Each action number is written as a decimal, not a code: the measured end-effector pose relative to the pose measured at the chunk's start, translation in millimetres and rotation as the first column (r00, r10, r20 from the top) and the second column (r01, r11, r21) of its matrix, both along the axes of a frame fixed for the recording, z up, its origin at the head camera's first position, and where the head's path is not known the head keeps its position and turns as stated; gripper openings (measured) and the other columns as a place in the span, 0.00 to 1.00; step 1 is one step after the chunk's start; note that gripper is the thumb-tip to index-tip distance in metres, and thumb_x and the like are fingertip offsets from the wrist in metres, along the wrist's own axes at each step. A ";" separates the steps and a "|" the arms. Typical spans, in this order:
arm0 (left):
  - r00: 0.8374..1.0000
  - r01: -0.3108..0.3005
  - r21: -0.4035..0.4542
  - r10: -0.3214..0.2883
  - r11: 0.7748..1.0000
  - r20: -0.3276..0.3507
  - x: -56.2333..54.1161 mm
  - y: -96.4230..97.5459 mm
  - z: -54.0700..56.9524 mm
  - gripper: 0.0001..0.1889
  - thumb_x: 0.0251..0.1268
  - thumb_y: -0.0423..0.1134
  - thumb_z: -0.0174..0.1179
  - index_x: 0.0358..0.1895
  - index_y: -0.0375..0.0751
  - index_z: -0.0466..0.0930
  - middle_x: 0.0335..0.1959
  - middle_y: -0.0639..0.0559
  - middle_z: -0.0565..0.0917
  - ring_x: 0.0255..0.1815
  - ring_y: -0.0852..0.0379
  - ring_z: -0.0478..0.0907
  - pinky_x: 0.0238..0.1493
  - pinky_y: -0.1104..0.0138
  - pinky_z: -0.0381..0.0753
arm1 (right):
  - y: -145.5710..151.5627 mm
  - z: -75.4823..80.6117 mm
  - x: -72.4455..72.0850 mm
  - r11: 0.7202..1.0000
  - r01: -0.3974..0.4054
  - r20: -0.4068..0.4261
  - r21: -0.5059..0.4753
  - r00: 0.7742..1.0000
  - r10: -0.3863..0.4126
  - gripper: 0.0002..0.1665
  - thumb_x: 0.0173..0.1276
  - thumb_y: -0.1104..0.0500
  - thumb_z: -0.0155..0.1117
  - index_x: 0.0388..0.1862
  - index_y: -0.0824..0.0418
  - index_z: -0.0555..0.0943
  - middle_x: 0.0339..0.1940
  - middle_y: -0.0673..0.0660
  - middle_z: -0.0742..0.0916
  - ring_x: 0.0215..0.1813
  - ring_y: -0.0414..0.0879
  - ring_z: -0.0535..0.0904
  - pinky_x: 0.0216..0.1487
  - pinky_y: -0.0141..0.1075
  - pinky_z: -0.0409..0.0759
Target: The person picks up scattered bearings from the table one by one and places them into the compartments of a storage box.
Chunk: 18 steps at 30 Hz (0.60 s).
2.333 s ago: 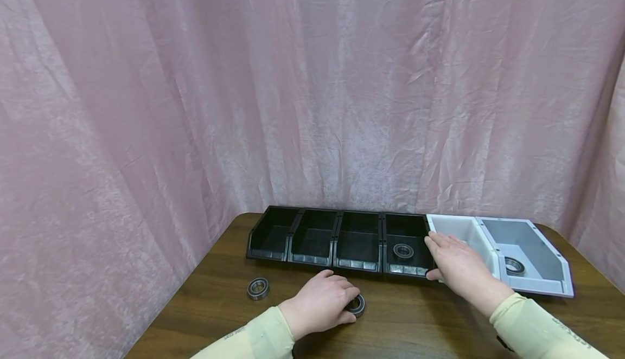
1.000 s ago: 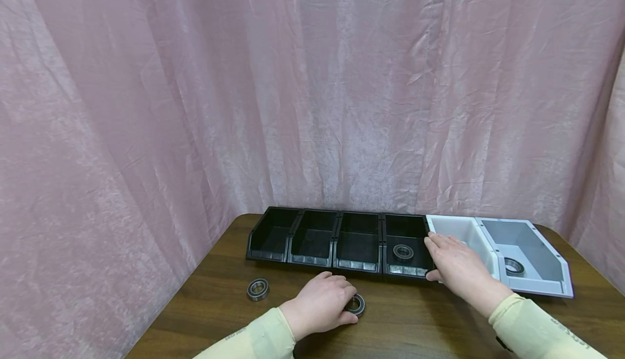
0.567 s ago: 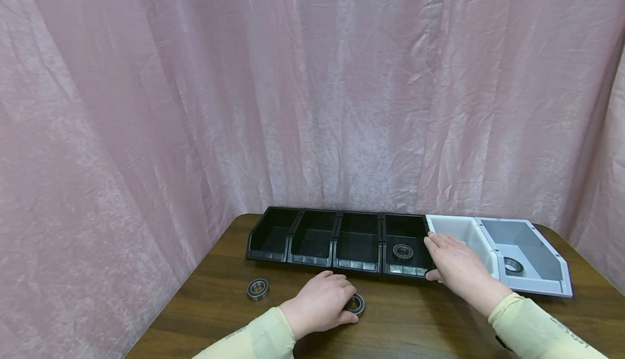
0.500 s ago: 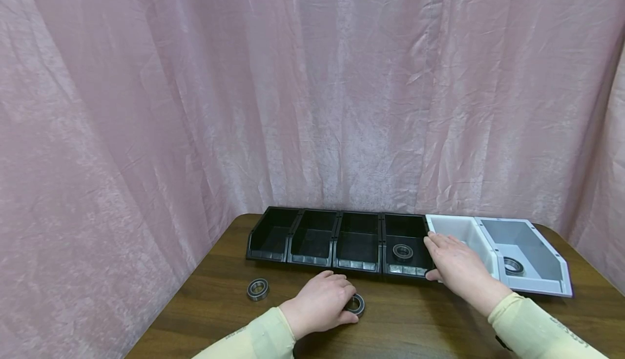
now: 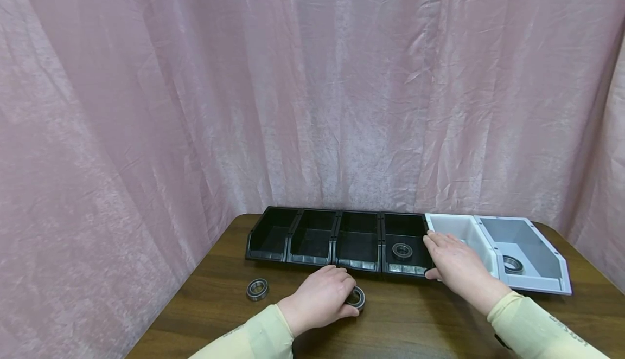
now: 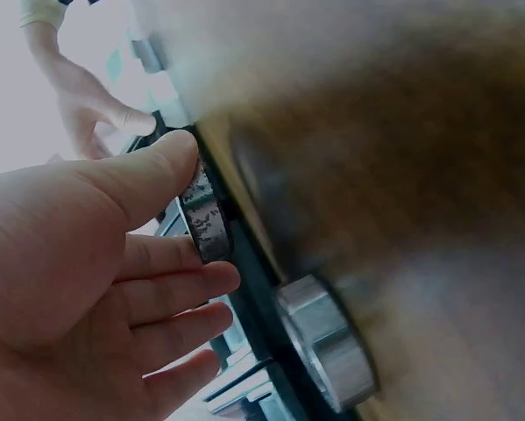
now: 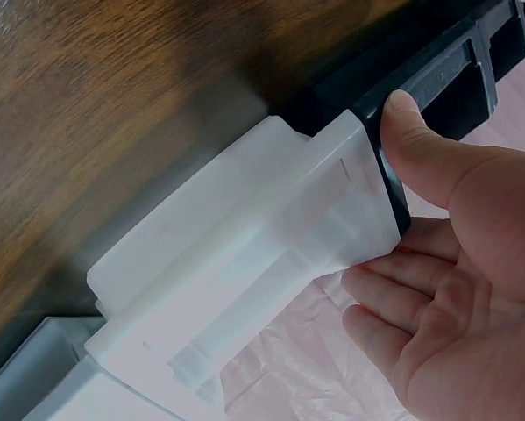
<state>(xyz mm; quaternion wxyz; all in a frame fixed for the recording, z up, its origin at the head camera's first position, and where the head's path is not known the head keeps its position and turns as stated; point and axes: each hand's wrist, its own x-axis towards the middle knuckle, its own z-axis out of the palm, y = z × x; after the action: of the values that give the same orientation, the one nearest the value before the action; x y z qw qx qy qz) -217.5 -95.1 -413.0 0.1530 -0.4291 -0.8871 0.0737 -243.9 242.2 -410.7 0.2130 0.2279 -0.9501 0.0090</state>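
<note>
My left hand [image 5: 319, 299] pinches a ball bearing [image 5: 358, 298] between thumb and forefinger; it is tilted at the table top. Seen from the left wrist, the pinched bearing [image 6: 206, 215] shows its dark, scuffed outer rim, while the other fingers are loosely bent. My right hand [image 5: 459, 264] holds the side wall where the last black bin [image 5: 407, 270] meets the white bin [image 5: 451, 222]. In the right wrist view its thumb lies on the black bin's edge [image 7: 380, 145], fingers on the far side. Another bearing [image 5: 402, 251] lies inside that black bin.
A loose bearing [image 5: 257, 289] lies on the wooden table [image 5: 210, 305] at the left. More black bins [image 5: 312, 261] continue the row leftward. At the right end, a grey bin [image 5: 537, 283] contains a bearing [image 5: 512, 264]. A pink curtain [image 5: 312, 104] hangs behind.
My left hand has risen slightly, and the bearing it pinches is now tilted up more. The right hand keeps its place on the bin wall.
</note>
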 end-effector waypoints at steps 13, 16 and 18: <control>0.999 -0.024 0.034 0.026 0.999 -0.046 -14.9 2.7 18.6 0.26 0.73 0.62 0.72 0.58 0.45 0.87 0.56 0.54 0.90 0.67 0.53 0.84 0.77 0.53 0.77 | 1.4 -1.2 -0.1 1.000 -0.001 -0.003 -0.003 1.000 0.001 0.47 0.53 0.52 0.91 0.63 0.80 0.82 0.66 0.77 0.85 0.69 0.70 0.83 0.71 0.63 0.79; 0.998 -0.034 0.036 0.035 0.999 -0.051 -18.2 3.4 24.3 0.26 0.74 0.62 0.71 0.60 0.44 0.87 0.61 0.52 0.90 0.71 0.51 0.82 0.78 0.52 0.75 | 1.4 -1.5 -0.1 1.000 -0.004 -0.010 -0.003 1.000 0.004 0.47 0.52 0.52 0.92 0.63 0.80 0.82 0.65 0.77 0.85 0.68 0.71 0.83 0.71 0.63 0.79; 0.998 -0.052 0.027 0.053 0.998 -0.044 -20.4 4.1 27.6 0.27 0.76 0.63 0.70 0.62 0.44 0.88 0.66 0.50 0.88 0.75 0.49 0.80 0.80 0.52 0.73 | 1.3 -1.5 0.1 1.000 -0.005 -0.012 -0.004 1.000 0.005 0.47 0.52 0.52 0.92 0.63 0.80 0.82 0.65 0.77 0.85 0.68 0.70 0.83 0.71 0.63 0.79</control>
<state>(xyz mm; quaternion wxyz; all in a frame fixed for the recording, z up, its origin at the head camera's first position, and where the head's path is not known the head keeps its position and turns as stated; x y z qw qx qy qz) -237.9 -91.0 -385.4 0.1765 -0.4018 -0.8954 0.0757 -243.8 243.5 -412.1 0.2192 0.2301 -0.9481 0.0101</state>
